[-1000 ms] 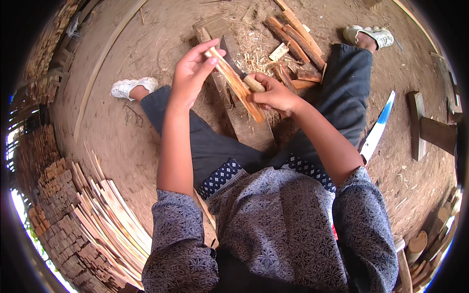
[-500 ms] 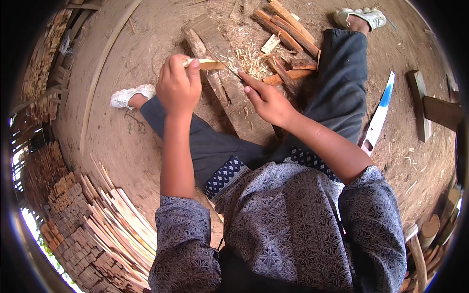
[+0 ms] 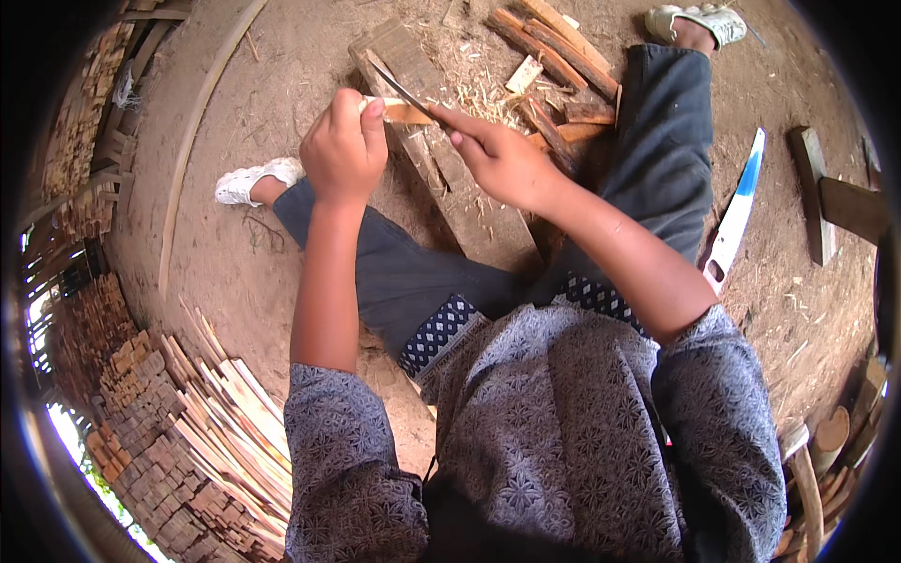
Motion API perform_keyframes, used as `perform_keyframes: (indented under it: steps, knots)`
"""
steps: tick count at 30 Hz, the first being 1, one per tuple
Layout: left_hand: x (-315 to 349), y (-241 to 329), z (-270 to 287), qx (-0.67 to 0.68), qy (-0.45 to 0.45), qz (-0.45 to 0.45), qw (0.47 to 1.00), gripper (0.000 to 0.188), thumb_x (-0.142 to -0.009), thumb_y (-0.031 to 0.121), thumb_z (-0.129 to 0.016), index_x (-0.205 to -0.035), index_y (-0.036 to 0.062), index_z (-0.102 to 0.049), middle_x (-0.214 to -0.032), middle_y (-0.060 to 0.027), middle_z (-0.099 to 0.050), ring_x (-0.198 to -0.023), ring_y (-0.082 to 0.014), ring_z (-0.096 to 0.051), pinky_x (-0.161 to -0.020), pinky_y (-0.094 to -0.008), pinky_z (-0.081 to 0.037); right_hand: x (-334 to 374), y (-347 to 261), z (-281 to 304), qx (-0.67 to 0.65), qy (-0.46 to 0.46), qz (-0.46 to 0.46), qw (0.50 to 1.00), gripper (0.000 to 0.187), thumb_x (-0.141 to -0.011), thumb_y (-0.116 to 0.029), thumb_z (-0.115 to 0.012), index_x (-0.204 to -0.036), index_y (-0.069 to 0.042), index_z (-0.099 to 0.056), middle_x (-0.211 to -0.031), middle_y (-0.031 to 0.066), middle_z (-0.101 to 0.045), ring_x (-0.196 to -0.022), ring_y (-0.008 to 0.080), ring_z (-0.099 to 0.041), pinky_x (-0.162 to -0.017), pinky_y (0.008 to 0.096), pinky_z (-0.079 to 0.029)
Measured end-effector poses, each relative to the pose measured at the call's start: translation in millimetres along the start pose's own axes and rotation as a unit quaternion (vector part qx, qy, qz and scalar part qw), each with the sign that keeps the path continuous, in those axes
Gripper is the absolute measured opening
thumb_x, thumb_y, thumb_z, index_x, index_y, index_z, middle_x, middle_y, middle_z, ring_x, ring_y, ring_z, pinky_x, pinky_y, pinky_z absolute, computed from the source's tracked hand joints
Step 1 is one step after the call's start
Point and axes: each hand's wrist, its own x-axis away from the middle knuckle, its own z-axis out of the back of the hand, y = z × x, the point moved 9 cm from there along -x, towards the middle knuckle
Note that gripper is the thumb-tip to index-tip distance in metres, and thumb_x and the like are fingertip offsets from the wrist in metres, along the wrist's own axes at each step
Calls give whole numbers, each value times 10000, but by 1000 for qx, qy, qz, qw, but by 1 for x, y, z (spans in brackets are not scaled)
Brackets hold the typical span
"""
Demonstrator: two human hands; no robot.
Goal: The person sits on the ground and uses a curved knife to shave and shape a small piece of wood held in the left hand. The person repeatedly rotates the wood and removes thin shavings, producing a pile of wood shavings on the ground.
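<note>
My left hand [image 3: 345, 143] is closed round one end of a pale piece of wood [image 3: 407, 114], which sticks out to the right past my thumb. In my closed right hand [image 3: 497, 155] is a knife [image 3: 402, 91]; its handle is mostly hidden by the fingers. The dark, narrow blade points up and left, lying across the far side of the wood piece; whether it touches cannot be told. Below both hands a thick wooden plank [image 3: 483, 220] lies on the ground between my legs.
Wood shavings [image 3: 483, 94] and several reddish wood pieces [image 3: 563, 56] lie beyond the plank. A saw blade [image 3: 735, 220] with a blue tip rests on the ground at my right. Stacked wood blocks [image 3: 160, 469] and long pale strips [image 3: 239, 422] stand at the lower left.
The knife has moved left and away from me along the wood piece, its blade now tilted flatter. Both hands have shifted slightly, the right one leftward.
</note>
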Motion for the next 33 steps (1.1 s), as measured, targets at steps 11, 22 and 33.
perform_keyframes:
  steps: [11,22,33]
  knots:
    - [-6,4,-1,2,25,-22,999,325,-1044,390,-590,-923,89,-580,-745,-117,-673,-681,-365,-682,-584,-472,-514,6,3,-5,66,32,28,997,502,-1046,-216,-491,-1548,-223,-491,-975,240,-726,-863,420,-716,-831,526,-568]
    - [-1,-8,-1,-17,25,-20,999,357,-1046,413,-578,-911,82,-584,-733,-125,-672,-665,-367,-678,-569,-468,-511,13,-55,29,-48,116,103,987,479,-1109,-182,-458,-1587,-190,-444,-1437,207,-618,-1320,288,-622,-1091,374,-479]
    - [-10,0,-3,-1,44,-35,998,340,-1076,376,-537,-942,68,-585,-692,-150,-644,-636,-392,-664,-548,-479,-493,-7,39,4,126,-36,-33,991,441,-1086,-287,-487,-1520,-223,-528,-953,206,-736,-876,381,-727,-856,477,-558]
